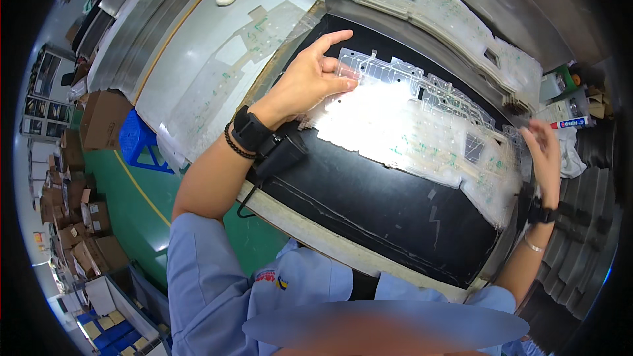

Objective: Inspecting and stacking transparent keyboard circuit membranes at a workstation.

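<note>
Head view: black mat (369, 204) carries your clear membrane sheet (409, 132) — flat, so it stays taut. Your left hand (310, 79) pins its far-left corner, fingers spread; your right hand (544, 151) pinches the right edge.

A clear, punched plastic membrane sheet (422, 125) with green traces lies flat on the black mat (369, 204).

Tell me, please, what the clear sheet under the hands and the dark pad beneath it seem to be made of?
The clear sheet looks like thin flexible plastic film, glossy: it glares white under the light, the pad shows through it, and faint green traces run across it. The dark pad looks like matte black rubber or foam, though which is unclear: it barely reflects and shows pale scuffs. The left hand and right hand press the sheet's ends.
</note>
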Demonstrator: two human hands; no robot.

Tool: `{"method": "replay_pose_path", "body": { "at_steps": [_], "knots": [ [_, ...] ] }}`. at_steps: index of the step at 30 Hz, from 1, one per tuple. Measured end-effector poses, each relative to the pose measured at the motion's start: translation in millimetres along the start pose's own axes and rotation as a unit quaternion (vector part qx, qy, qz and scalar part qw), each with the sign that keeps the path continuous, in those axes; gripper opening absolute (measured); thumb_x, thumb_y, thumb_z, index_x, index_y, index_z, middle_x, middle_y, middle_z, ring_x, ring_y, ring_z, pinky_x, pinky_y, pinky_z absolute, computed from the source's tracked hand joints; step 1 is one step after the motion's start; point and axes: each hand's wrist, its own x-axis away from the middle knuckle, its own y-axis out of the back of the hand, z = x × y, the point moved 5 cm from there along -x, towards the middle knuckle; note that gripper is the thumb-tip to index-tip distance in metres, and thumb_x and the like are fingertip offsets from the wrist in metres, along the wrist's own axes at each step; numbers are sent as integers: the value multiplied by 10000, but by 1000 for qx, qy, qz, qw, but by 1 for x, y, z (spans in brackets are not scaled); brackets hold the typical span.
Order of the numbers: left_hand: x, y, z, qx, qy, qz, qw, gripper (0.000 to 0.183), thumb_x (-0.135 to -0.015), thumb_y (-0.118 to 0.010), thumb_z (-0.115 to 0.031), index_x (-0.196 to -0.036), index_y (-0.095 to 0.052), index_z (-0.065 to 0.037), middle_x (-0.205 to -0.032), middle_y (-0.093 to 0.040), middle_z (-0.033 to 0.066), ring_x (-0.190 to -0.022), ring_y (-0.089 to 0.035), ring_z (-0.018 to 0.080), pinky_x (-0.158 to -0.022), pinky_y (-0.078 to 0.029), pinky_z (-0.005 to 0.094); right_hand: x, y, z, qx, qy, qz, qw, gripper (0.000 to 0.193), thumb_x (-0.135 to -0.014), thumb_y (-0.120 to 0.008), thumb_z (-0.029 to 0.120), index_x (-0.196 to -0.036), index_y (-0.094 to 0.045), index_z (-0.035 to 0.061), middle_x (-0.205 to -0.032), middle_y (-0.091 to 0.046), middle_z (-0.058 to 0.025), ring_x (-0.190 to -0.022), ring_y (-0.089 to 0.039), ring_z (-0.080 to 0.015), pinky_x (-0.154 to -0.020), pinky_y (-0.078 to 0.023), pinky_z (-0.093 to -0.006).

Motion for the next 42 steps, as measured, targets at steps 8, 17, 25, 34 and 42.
{"method": "replay_pose_path", "body": {
  "at_steps": [8,17,25,34,42],
  "knots": [
    [-2,-6,-1,-24,24,-1,999,559,-770,-604,-2,-1279,-378,-54,-899,-613,80,-721,-534,64,-648,-450,190,34,4,10,63,75,-38,994,315,-790,-626,124,-1083,-554,35,-1047,-567,-85,-926,-526,-168,-803,-402,-273],
    [-3,-12,-5,-27,24,2,999,464,-782,-591,4,-1219,-443,-46,-909,-613,70,-733,-539,54,-649,-441,158,-39,-137,132,-72,269,155,948,335,-758,-657,257,-979,-612,9,-857,-628,-138,-731,-591,-193,-659,-461,-286],
    [-2,-9,-4,-24,27,20,999,426,-783,-592,6,-1187,-459,-20,-906,-622,72,-752,-557,64,-664,-457,180,-56,-186,148,-136,216,334,908,278,-697,-711,139,-924,-623,3,-729,-624,-73,-635,-542,-106,-584,-428,-235],
    [-5,-6,1,-22,38,25,999,413,-789,-590,-2,-1180,-458,-10,-916,-630,82,-774,-574,78,-680,-466,191,-64,-186,137,-284,138,306,898,175,-809,-597,81,-950,-625,-19,-805,-646,-52,-719,-577,-71,-655,-452,-192],
    [-11,0,8,23,65,3,998,408,-794,-604,-19,-1173,-455,-3,-925,-631,121,-756,-597,100,-660,-500,202,-69,-150,149,-219,220,180,933,179,-815,-572,75,-965,-636,0,-841,-661,-84,-791,-627,-126,-710,-488,-234]
  ]
}}
